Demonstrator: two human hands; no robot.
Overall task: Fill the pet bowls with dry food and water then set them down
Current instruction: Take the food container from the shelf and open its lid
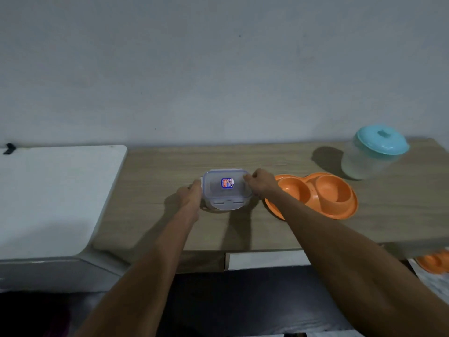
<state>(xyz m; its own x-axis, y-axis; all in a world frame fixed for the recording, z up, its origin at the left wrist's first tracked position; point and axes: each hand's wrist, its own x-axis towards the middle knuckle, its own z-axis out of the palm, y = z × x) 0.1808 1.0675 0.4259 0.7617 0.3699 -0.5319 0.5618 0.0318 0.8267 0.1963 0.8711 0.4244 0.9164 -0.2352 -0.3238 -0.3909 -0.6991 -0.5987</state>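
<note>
A clear square food container with a snap-on lid and a blue and red label stands in the middle of the wooden counter. My left hand grips its left side. My right hand pinches the lid's right edge at the far corner. Just right of it lies an orange double pet bowl, both of its wells bare; my right forearm crosses over its left rim. A translucent jug with a teal lid stands at the back right.
A white appliance top adjoins the counter on the left. Behind everything is a grey wall. Another orange bowl shows low at the right edge, below the counter. A white drawer front lies under the counter's front edge.
</note>
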